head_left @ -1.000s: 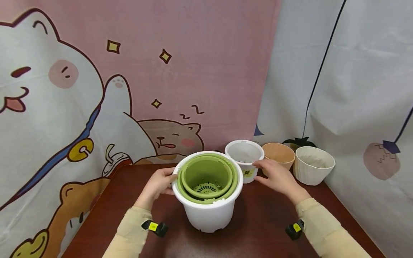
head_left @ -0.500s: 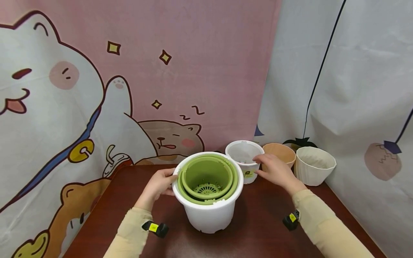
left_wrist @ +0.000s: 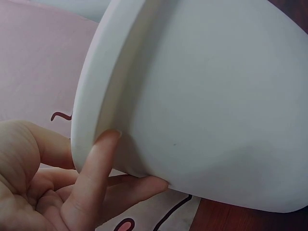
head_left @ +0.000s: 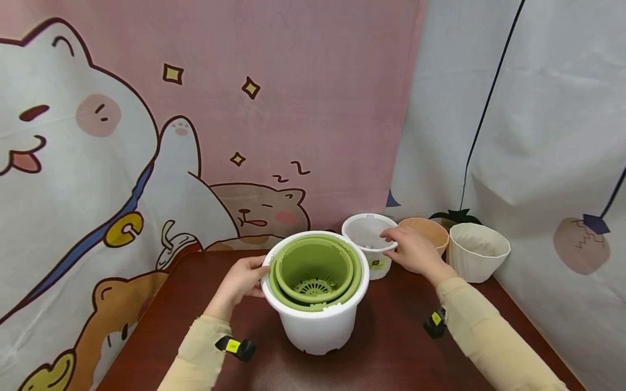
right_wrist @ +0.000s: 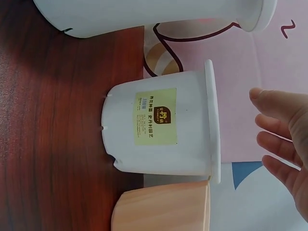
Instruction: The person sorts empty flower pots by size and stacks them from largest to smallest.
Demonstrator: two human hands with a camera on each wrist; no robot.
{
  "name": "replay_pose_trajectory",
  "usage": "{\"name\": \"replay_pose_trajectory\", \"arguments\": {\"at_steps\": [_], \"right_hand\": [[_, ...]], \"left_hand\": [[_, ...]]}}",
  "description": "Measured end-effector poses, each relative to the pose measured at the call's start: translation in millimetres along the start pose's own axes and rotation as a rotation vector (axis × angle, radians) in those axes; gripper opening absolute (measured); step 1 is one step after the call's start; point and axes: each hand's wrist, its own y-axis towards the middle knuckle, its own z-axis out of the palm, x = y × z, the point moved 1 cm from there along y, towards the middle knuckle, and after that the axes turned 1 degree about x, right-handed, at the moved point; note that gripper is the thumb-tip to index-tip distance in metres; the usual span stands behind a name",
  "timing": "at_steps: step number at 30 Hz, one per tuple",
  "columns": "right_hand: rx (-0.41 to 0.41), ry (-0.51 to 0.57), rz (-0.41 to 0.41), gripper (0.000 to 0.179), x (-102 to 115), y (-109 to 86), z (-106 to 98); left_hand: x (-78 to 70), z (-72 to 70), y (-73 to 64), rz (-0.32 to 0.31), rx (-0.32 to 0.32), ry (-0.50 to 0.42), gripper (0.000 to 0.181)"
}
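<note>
A large white flowerpot (head_left: pixel 318 328) stands in the middle of the table, with a green pot (head_left: pixel 356 266) nested in it and a smaller green pot (head_left: pixel 313 260) with a slotted bottom inside that. My left hand (head_left: pixel 242 279) grips the large pot's rim on its left side, fingers under the lip in the left wrist view. Behind to the right is a small white flowerpot (right_wrist: pixel 192 120) with a yellowish label (right_wrist: pixel 156 130). My right hand (head_left: pixel 415 252) hovers just above its rim, apart from it in the right wrist view, fingers loosely bent and holding nothing.
An orange-tan pot (head_left: pixel 425 231) stands right of the small white pot, and a cream ribbed pot (head_left: pixel 471 260) stands beyond it. The dark red-brown table (head_left: pixel 406 342) meets a printed cloth backdrop (head_left: pixel 318 108) at the back and a pale one on the right.
My right hand has drifted slightly left, over the small white flowerpot's rim, and its forearm has swung left too. My left hand and the large flowerpot stay where they were.
</note>
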Motion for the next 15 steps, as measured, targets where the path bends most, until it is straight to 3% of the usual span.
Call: {"name": "replay_pose_trajectory", "arguments": {"at_steps": [15], "right_hand": [[0.018, -0.004, 0.003, 0.045, -4, 9.5, 11]], "left_hand": [[1.7, 0.7, 1.3, -0.004, -0.010, 0.008, 0.040]]}}
